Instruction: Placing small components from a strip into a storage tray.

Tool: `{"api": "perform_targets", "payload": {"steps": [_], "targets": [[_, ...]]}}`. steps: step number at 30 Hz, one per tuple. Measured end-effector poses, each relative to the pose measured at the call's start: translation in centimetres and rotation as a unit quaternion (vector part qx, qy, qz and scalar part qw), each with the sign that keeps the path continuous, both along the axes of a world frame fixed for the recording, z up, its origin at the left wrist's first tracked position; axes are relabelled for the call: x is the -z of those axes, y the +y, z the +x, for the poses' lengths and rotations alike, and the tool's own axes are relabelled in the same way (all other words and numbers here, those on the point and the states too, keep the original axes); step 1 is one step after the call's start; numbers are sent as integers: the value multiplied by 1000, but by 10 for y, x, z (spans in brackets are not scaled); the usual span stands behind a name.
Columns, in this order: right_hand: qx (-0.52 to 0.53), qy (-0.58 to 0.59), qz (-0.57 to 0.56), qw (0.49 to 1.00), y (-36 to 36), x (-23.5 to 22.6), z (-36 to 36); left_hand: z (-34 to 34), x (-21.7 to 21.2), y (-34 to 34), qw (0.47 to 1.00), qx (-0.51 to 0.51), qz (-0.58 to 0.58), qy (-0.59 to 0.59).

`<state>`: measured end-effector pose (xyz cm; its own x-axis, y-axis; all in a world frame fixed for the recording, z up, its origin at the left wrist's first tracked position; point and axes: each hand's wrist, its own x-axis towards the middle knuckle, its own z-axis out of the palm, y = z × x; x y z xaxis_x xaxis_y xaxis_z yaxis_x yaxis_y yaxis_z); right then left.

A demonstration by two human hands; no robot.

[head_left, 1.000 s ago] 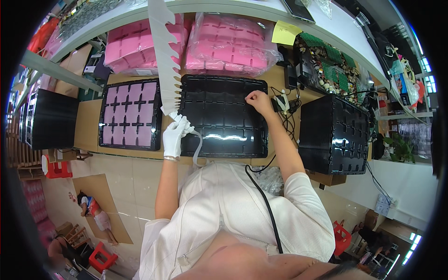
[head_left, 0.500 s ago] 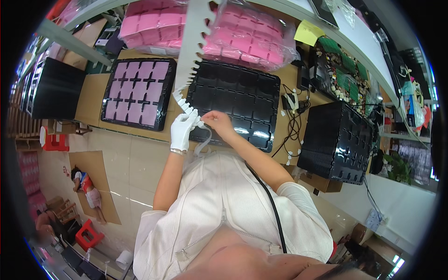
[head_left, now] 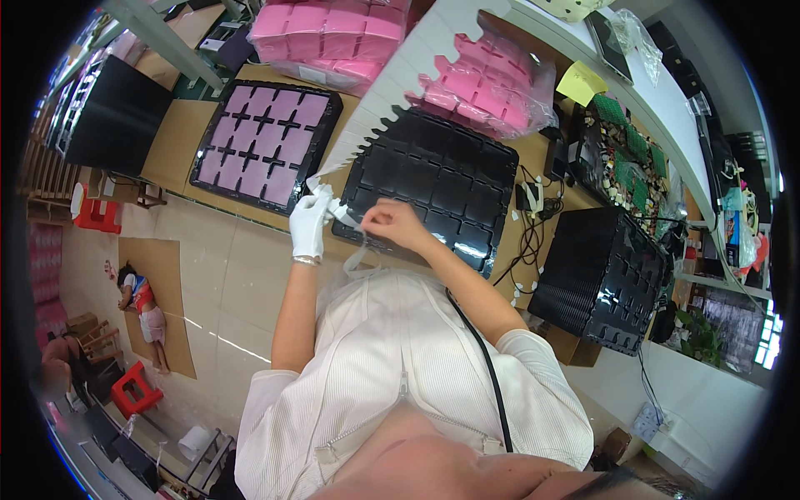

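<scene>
A long white notched strip of flat, tooth-edged tabs point(head_left: 390, 87) slants across the counter point(head_left: 179, 142) from the upper edge down to the hands. The left hand, in a white fabric glove point(head_left: 308, 229), has its fingers closed on the strip's lower end. The bare right hand point(head_left: 396, 223) is just beside it, fingers drawn narrow at the strip's pale tail; whether they grip it is too small to tell. A thin translucent ribbon point(head_left: 360, 265) hangs in a curl below the hands.

Partly behind the strip and right hand lies a black plastic compartmented tray point(head_left: 450, 162). To its left is a smaller-looking black-rimmed tray point(head_left: 319, 142) bearing square lilac pads point(head_left: 287, 102). Farther back sit pink blocks in clear plastic bags point(head_left: 333, 33). A tall stack of black trays point(head_left: 575, 275) stands right, beyond tangled black cables point(head_left: 525, 237).
</scene>
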<state>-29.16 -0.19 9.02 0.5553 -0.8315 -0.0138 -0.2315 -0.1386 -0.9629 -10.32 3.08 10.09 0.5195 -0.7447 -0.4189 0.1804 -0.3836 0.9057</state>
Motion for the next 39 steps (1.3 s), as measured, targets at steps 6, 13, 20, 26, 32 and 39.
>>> {"api": "perform_targets", "payload": {"steps": [6,13,20,26,32,39], "targets": [[135,211,-151,956,-7,33,11,11,5,8,999,34,2,-30],[185,185,-146,954,0,40,20,8,6,13,997,46,32,-51],[59,142,-175,972,1,39,9,4,2,14,998,45,14,-50],[132,-189,310,922,17,34,-15,-8,-7,9,997,79,16,1],[147,-189,358,902,26,14,-11,-41,-11,3,991,127,7,45],[177,20,-41,983,42,-15,-34,-56,-11,-3,983,172,2,58]]}}
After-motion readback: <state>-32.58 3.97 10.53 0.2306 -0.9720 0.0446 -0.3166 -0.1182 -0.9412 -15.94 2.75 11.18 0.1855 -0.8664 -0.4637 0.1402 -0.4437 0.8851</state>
